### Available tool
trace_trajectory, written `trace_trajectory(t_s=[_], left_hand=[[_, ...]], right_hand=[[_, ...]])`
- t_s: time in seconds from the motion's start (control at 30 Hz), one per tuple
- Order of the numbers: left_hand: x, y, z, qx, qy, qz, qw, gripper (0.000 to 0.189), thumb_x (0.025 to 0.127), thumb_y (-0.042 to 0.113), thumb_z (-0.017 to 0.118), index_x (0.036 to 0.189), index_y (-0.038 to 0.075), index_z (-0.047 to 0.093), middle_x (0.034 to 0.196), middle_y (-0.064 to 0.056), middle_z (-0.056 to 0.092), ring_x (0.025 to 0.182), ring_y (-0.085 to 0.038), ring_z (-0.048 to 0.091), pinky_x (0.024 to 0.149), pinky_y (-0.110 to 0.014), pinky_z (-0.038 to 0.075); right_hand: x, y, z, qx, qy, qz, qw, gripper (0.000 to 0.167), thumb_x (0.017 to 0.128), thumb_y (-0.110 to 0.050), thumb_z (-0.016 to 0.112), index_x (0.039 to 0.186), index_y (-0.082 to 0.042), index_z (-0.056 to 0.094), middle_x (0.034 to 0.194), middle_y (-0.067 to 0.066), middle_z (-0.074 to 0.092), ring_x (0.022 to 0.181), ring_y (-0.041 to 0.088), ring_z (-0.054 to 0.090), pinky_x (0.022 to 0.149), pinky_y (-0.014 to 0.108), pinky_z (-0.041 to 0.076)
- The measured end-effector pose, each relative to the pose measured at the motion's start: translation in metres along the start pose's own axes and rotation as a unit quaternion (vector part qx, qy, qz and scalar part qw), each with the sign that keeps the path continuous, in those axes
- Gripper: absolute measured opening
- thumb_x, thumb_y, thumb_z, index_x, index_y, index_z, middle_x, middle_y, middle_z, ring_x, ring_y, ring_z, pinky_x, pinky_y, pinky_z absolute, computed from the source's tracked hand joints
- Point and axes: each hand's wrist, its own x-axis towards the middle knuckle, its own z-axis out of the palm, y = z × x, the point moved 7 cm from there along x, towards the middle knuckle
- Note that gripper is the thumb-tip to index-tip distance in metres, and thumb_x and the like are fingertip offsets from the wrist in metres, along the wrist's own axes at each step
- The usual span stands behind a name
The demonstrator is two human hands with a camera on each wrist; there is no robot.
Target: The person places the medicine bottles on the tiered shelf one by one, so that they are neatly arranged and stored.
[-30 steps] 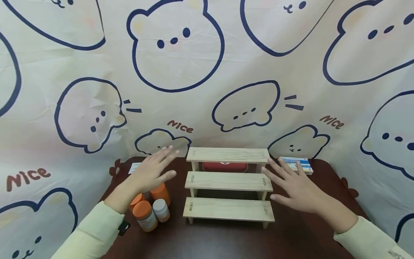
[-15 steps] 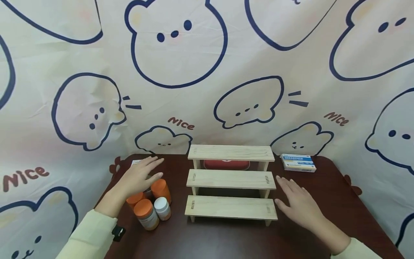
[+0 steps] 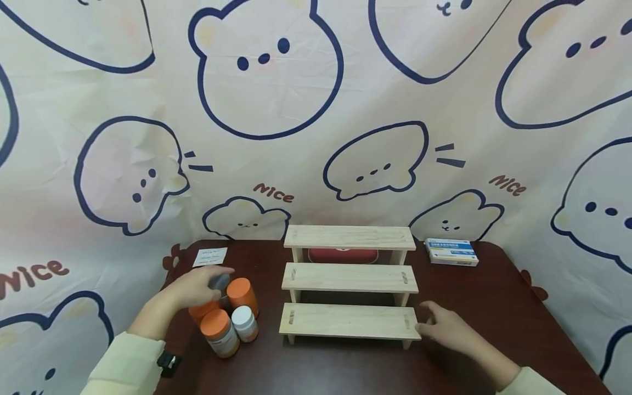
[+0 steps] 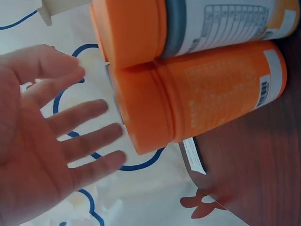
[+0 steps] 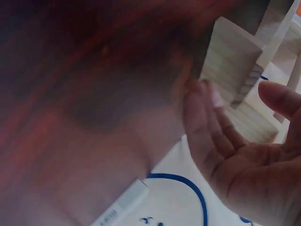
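My left hand point(image 3: 195, 285) hovers above a cluster of pill bottles at the left, fingers spread and loosely bent, holding nothing. Under it are a grey cap point(image 3: 220, 282), an orange bottle point(image 3: 242, 296), an orange-capped bottle with a pale label point(image 3: 224, 343) and a small white-capped bottle point(image 3: 245, 323). In the left wrist view the fingertips are close to the orange caps point(image 4: 141, 108). My right hand point(image 3: 446, 326) is beside the right end of the three-step wooden shelf point(image 3: 350, 321), fingertips right at the lowest step. The right wrist view shows its thumb and fingers apart, gripping nothing.
A blue and white box point(image 3: 451, 253) lies at the table's back right. At the back left lies a white card point(image 3: 209, 257). A red case point(image 3: 343, 255) shows behind the shelf. The dark wooden table point(image 3: 326, 367) meets a cartoon-print cloth point(image 3: 266, 164) behind.
My left hand has lowered toward the bottles and shifted left, revealing the white card. My right hand has come down from near the box to the lowest step, its fingers now more bent.
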Motion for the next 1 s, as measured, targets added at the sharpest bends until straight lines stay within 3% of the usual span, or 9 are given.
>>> trace_trajectory(t_s=[0.17, 0.3, 0.43, 0.5, 0.6, 0.73, 0.83, 1.0], left_hand=[[0.006, -0.009, 0.002, 0.011, 0.01, -0.023, 0.9996, 0.044, 0.08, 0.01, 0.069, 0.124, 0.007, 0.061, 0.122, -0.019, 0.059, 0.108, -0.037, 0.054, 0.088, -0.06, 0.044], [0.012, -0.018, 0.0, 0.06, 0.033, -0.049, 0.9965, 0.046, 0.084, 0.027, 0.068, 0.123, 0.004, 0.06, 0.12, -0.023, 0.059, 0.105, -0.04, 0.056, 0.085, -0.06, 0.045], [0.017, -0.019, 0.001, 0.07, 0.032, -0.033, 0.9965, 0.055, 0.084, 0.028, 0.068, 0.132, 0.006, 0.053, 0.131, -0.028, 0.048, 0.112, -0.045, 0.05, 0.085, -0.063, 0.043], [0.019, -0.019, 0.003, 0.046, 0.015, -0.025, 0.9985, 0.058, 0.081, 0.018, 0.071, 0.135, 0.008, 0.051, 0.133, -0.027, 0.047, 0.113, -0.044, 0.049, 0.085, -0.063, 0.043], [0.021, -0.021, 0.006, 0.021, -0.006, -0.033, 0.9992, 0.061, 0.076, 0.006, 0.074, 0.133, 0.009, 0.053, 0.128, -0.023, 0.053, 0.107, -0.037, 0.053, 0.086, -0.06, 0.044], [0.026, -0.024, 0.002, 0.056, 0.007, -0.044, 0.9974, 0.059, 0.076, 0.01, 0.075, 0.13, 0.004, 0.054, 0.121, -0.025, 0.056, 0.1, -0.035, 0.056, 0.083, -0.058, 0.047], [0.032, -0.022, 0.002, 0.064, 0.012, -0.029, 0.9975, 0.06, 0.075, 0.013, 0.076, 0.13, 0.002, 0.053, 0.123, -0.028, 0.054, 0.101, -0.037, 0.056, 0.082, -0.057, 0.048], [0.042, -0.019, 0.004, 0.035, 0.009, -0.021, 0.9991, 0.057, 0.073, 0.011, 0.077, 0.126, 0.005, 0.057, 0.117, -0.021, 0.059, 0.097, -0.033, 0.057, 0.081, -0.054, 0.05]], right_hand=[[-0.001, 0.001, 0.006, 0.024, -0.027, -0.028, 0.9989, 0.023, 0.085, -0.028, 0.065, 0.093, -0.007, 0.062, 0.062, 0.001, 0.055, 0.056, 0.015, 0.053, 0.049, 0.029, 0.041], [-0.002, -0.005, 0.006, 0.02, -0.035, -0.055, 0.9977, 0.018, 0.086, -0.027, 0.065, 0.082, -0.01, 0.06, 0.06, -0.001, 0.055, 0.055, 0.014, 0.052, 0.049, 0.028, 0.04], [-0.002, -0.007, 0.006, 0.022, -0.035, -0.052, 0.9978, 0.017, 0.086, -0.025, 0.064, 0.079, -0.01, 0.059, 0.059, 0.0, 0.055, 0.055, 0.014, 0.051, 0.048, 0.028, 0.039], [-0.001, -0.007, 0.007, 0.031, -0.038, -0.045, 0.9978, 0.017, 0.086, -0.024, 0.065, 0.082, -0.009, 0.059, 0.06, 0.001, 0.055, 0.055, 0.015, 0.052, 0.048, 0.029, 0.04], [0.002, -0.005, 0.011, 0.087, -0.052, -0.032, 0.9943, 0.026, 0.086, -0.021, 0.065, 0.101, -0.001, 0.058, 0.067, 0.004, 0.057, 0.057, 0.017, 0.055, 0.05, 0.031, 0.045], [0.008, -0.003, 0.016, 0.204, -0.089, -0.033, 0.9743, 0.056, 0.086, -0.012, 0.063, 0.13, 0.009, 0.037, 0.078, 0.01, 0.059, 0.064, 0.021, 0.061, 0.056, 0.036, 0.053], [0.01, 0.0, 0.019, 0.265, -0.114, -0.036, 0.9568, 0.062, 0.084, -0.006, 0.062, 0.133, 0.013, 0.029, 0.081, 0.012, 0.06, 0.067, 0.022, 0.062, 0.059, 0.036, 0.055], [0.009, 0.008, 0.022, 0.317, -0.123, -0.017, 0.9401, 0.063, 0.082, -0.002, 0.06, 0.133, 0.013, 0.027, 0.086, 0.012, 0.059, 0.072, 0.02, 0.062, 0.062, 0.035, 0.056]])
